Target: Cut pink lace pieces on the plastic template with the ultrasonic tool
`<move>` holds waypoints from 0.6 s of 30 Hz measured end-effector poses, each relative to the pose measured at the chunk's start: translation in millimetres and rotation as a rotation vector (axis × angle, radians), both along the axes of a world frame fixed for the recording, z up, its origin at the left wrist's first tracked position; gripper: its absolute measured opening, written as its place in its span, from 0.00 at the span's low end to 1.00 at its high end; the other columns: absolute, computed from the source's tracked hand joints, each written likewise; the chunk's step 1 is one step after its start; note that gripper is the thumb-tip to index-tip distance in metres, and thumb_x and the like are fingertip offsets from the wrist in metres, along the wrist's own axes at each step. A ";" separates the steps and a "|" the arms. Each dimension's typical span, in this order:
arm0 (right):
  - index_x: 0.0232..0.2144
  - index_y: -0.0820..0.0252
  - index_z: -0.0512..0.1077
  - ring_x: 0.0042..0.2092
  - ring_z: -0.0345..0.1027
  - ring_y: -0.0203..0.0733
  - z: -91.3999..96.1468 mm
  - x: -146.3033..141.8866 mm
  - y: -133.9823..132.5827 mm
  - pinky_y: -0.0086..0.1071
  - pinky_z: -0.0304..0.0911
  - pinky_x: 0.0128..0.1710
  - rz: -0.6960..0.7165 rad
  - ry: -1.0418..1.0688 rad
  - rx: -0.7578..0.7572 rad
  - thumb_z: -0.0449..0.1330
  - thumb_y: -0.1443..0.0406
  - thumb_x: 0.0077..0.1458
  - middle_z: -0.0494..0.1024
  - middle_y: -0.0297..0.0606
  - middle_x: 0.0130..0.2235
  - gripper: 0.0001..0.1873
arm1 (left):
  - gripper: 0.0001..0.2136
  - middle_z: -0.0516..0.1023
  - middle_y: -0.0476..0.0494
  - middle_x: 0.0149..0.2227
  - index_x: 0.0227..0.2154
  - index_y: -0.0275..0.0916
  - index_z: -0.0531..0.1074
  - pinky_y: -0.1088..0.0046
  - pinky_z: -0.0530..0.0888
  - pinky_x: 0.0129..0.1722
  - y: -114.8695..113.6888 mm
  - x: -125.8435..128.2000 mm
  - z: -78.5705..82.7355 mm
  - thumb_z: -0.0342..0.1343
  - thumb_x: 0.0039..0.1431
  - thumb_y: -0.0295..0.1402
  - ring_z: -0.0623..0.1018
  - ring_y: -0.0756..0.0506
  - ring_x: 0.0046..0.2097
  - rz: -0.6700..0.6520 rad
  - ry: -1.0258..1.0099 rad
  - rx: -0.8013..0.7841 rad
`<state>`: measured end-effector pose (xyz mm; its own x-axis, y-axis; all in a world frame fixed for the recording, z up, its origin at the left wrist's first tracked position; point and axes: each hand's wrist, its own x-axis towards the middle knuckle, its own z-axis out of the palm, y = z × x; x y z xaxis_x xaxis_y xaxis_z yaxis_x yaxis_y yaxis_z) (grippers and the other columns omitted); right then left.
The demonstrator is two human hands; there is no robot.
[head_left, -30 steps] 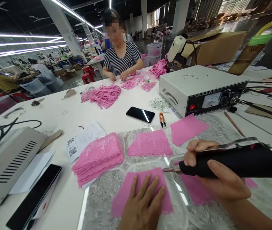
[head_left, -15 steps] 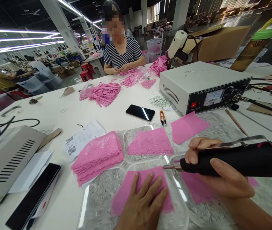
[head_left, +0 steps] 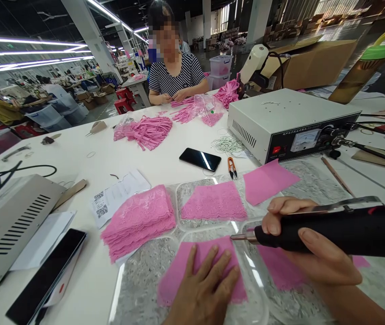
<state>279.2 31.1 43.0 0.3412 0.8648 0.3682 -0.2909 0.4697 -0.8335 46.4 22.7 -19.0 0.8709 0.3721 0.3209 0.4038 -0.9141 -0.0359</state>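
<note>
Left hand (head_left: 202, 289) flat on pink cloth (head_left: 172, 275), fingers (head_left: 209, 267) spread. Right hand (head_left: 324, 264) grips black tool (head_left: 341, 230), tip (head_left: 241, 237) at cloth's top right corner. Pink stack (head_left: 141, 216) up-left. Phone (head_left: 200, 160), snips (head_left: 232, 167) beyond, near meter box (head_left: 290, 115). Striped-shirt person (head_left: 177, 74) across worktop (head_left: 138, 162).

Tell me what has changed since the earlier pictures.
The co-worker's hands have drawn closer together. In the foreground, nothing was visibly taken hold of or let go. Unchanged: the left hand lies on the pink piece, and the right hand grips the black tool, its metal tip at the piece's far right corner.
</note>
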 end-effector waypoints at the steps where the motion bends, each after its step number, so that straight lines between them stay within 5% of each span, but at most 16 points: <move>1: 0.35 0.54 0.74 0.25 0.66 0.38 0.3 -0.5 0.1 0.37 0.67 0.25 0.002 -0.003 0.002 0.62 0.61 0.50 0.68 0.38 0.33 0.08 | 0.19 0.65 0.42 0.61 0.55 0.38 0.66 0.43 0.37 0.64 -0.1 -0.1 -0.3 0.46 0.63 0.24 0.56 0.39 0.66 0.002 -0.003 0.001; 9: 0.35 0.55 0.73 0.25 0.66 0.38 1.1 -4.9 1.5 0.37 0.68 0.25 0.012 -0.045 0.029 0.60 0.62 0.53 0.69 0.38 0.34 0.07 | 0.17 0.65 0.43 0.61 0.55 0.39 0.66 0.42 0.43 0.64 -0.6 -0.1 0.8 0.46 0.64 0.25 0.56 0.39 0.66 0.005 -0.027 -0.013; 18: 0.34 0.55 0.71 0.27 0.67 0.37 2.1 -4.6 2.0 0.37 0.70 0.27 0.050 -0.116 0.063 0.59 0.64 0.56 0.69 0.36 0.33 0.03 | 0.20 0.65 0.41 0.61 0.56 0.37 0.65 0.41 0.37 0.63 -0.9 0.7 4.7 0.47 0.61 0.23 0.56 0.38 0.66 0.002 0.014 -0.027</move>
<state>274.6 33.1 45.1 0.2508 0.8536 0.4567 -0.2188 0.5095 -0.8322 47.2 21.8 -14.3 0.8742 0.3828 0.2987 0.4057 -0.9139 -0.0164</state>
